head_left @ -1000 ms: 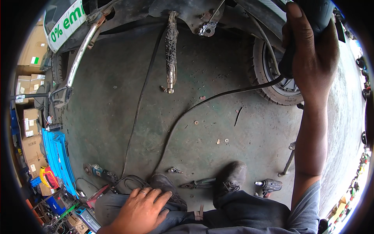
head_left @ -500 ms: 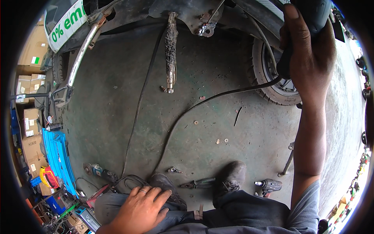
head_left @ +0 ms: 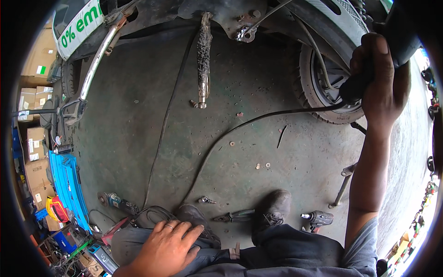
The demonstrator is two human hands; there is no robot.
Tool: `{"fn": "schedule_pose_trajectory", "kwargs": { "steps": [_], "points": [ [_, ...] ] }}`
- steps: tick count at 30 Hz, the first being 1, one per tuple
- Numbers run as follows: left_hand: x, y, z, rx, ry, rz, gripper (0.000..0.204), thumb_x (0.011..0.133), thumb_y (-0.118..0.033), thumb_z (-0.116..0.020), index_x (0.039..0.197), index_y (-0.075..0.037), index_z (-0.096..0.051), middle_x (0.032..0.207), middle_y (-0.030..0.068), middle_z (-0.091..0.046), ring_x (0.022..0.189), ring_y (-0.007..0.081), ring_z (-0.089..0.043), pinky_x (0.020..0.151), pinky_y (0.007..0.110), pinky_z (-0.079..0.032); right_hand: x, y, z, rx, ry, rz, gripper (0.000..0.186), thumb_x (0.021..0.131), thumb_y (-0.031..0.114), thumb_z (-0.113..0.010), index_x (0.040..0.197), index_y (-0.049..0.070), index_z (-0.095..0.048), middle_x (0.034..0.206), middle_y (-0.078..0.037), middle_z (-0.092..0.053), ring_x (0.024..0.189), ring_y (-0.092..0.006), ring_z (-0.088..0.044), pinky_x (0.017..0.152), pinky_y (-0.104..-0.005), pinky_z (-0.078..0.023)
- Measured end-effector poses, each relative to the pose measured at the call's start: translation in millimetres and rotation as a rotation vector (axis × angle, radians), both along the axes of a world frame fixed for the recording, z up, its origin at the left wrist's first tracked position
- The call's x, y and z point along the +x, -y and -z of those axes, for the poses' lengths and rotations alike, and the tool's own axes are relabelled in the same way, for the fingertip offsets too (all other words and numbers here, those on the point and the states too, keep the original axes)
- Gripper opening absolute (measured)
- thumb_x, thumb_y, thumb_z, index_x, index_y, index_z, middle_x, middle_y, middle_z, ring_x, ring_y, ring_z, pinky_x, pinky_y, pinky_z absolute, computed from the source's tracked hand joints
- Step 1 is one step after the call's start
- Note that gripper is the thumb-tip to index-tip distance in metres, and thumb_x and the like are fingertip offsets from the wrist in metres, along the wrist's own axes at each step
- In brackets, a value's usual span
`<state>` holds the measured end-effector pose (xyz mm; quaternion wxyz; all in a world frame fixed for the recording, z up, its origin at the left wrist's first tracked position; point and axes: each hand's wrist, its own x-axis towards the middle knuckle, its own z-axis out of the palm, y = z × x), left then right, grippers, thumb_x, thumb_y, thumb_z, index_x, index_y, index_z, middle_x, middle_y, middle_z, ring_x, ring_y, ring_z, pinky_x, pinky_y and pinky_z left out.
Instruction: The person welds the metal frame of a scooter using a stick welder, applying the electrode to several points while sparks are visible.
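Note:
My right hand (head_left: 385,90), raised at the upper right, is wrapped round the handle of a black corded tool (head_left: 400,34). Dark shadow and the frame's rim hide the tool's exact kind. A black cable (head_left: 258,112) runs from its lower end across the floor towards my left shoe. Beside the tool are a scooter's wheel (head_left: 310,90) and grey body panel. My left hand (head_left: 166,247) lies on my left thigh, fingers loosely apart, holding nothing. A grimy, crusted metal leg (head_left: 203,60) sticks out from the scooter's underside, near a bracket (head_left: 247,34).
Near my shoes lie an angle grinder (head_left: 117,202), a small metal fitting (head_left: 206,200), pliers (head_left: 235,216) and a cordless driver (head_left: 318,219). A metal bar (head_left: 342,187) lies at right. Cardboard boxes (head_left: 39,177) and blue panels (head_left: 69,184) line the left.
My right hand has moved right and slightly down with the black tool, showing more of the scooter's panel. The cable's upper end shifted along. My left hand has stayed put.

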<state>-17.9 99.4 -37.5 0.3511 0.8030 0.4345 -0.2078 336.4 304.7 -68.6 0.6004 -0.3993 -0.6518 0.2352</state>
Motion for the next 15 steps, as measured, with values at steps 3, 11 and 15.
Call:
{"fn": "schedule_pose_trajectory", "kwargs": {
  "steps": [3, 11, 15],
  "points": [
    [0, 1, 0, 0.002, 0.005, 0.006, 0.049, 0.085, -0.031, -0.070, 0.127, -0.008, -0.060, 0.116, 0.0103, -0.063, 0.109, 0.0289, -0.059, 0.095, 0.042, -0.043, -17, 13, 1, -0.069, -0.105, -0.053, 0.030, 0.103, 0.022, -0.055, 0.119, -0.003, -0.052, 0.093, -0.011, -0.061, 0.067, -0.0139, -0.055, 0.062, -0.0284, -0.045],
    [1, 4, -2, 0.018, 0.005, -0.004, 0.049, 0.085, -0.031, -0.069, 0.127, -0.009, -0.060, 0.116, 0.0102, -0.063, 0.108, 0.0281, -0.059, 0.094, 0.042, -0.043, -34, 13, 13, 0.006, -0.049, -0.198, 0.030, 0.103, 0.022, -0.053, 0.121, -0.001, -0.048, 0.093, -0.011, -0.060, 0.066, -0.0136, -0.057, 0.059, -0.0272, -0.047],
    [1, 5, -3, 0.035, -0.002, 0.001, 0.049, 0.086, -0.031, -0.069, 0.128, -0.009, -0.059, 0.116, 0.0100, -0.063, 0.109, 0.0278, -0.059, 0.094, 0.042, -0.043, -41, 12, 11, 0.005, -0.077, -0.186, 0.029, 0.103, 0.022, -0.054, 0.120, -0.001, -0.048, 0.091, -0.011, -0.060, 0.066, -0.0133, -0.057, 0.059, -0.0271, -0.048]
  ]
}}
